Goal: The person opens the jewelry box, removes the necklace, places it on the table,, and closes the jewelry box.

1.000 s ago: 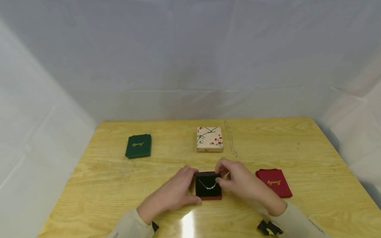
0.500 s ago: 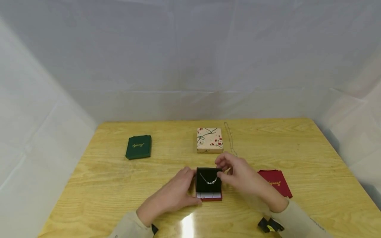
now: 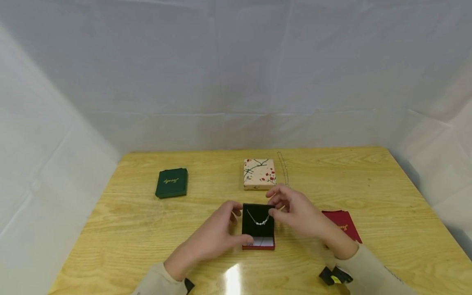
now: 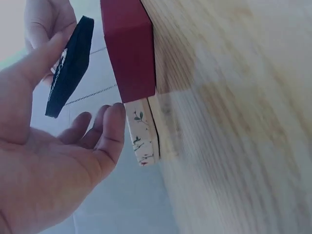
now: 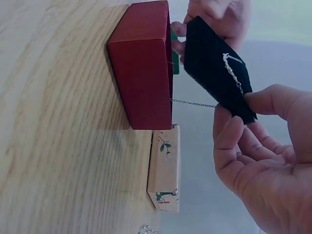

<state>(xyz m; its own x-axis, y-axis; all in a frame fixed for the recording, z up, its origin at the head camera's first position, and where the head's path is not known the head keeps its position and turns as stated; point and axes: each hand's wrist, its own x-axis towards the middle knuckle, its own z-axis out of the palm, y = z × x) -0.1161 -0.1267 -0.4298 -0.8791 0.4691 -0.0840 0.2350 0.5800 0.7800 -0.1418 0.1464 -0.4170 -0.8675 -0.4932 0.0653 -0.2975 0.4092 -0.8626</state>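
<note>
My right hand (image 3: pixel 296 214) pinches a black jewelry pad (image 5: pixel 207 63) at one corner, thumb on the face and fingers behind. The pad is tilted up out of a small red box (image 5: pixel 141 80). A silver necklace (image 5: pixel 230 72) lies across the pad's face. Behind it, thin chain strands (image 5: pixel 192 103) run down into the box, where a white bottom shows in the head view. My left hand (image 3: pixel 214 233) is beside the box's left side, fingers loosely spread, thumb over the near left corner in the head view.
A floral-patterned box (image 3: pixel 259 174) stands behind the red box, with another silver chain (image 3: pixel 283 167) to its right. A green pouch (image 3: pixel 171 182) lies at the back left. A red pouch (image 3: pixel 343 224) lies partly under my right forearm. White cloth (image 3: pixel 236 82) hangs behind the table.
The right hand has lifted the pad's far edge, tilting it up from lying in the box. The box's white inside has come into view. The left fingers have loosened from the box's side.
</note>
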